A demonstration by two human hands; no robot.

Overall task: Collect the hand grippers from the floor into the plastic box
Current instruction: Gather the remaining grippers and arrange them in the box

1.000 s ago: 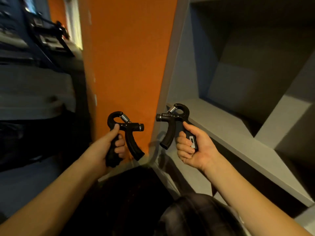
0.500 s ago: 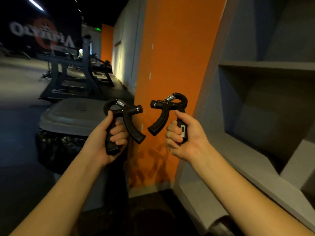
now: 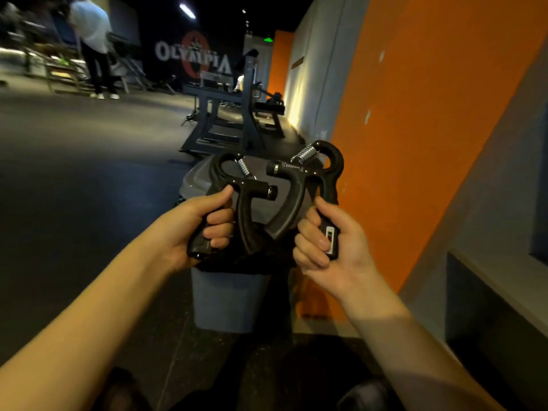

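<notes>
Head view: hands (image 3: 204,229) (image 3: 329,250) each grip a hand gripper (image 3: 237,200) (image 3: 308,185).

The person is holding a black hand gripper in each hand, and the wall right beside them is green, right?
Not quite. The head view shows the left hand and the right hand each holding a black hand gripper, one at and one at, but the wall beside them is orange, not green.

Both grippers (image 3: 246,200) (image 3: 299,188): matt black plastic handles, bright coiled metal springs (image 3: 305,152). Bin (image 3: 225,301) smooth grey plastic, glossy black liner (image 3: 246,261). Floor (image 3: 74,173) dark, finely speckled; wall (image 3: 415,114) flat matt orange.
</notes>
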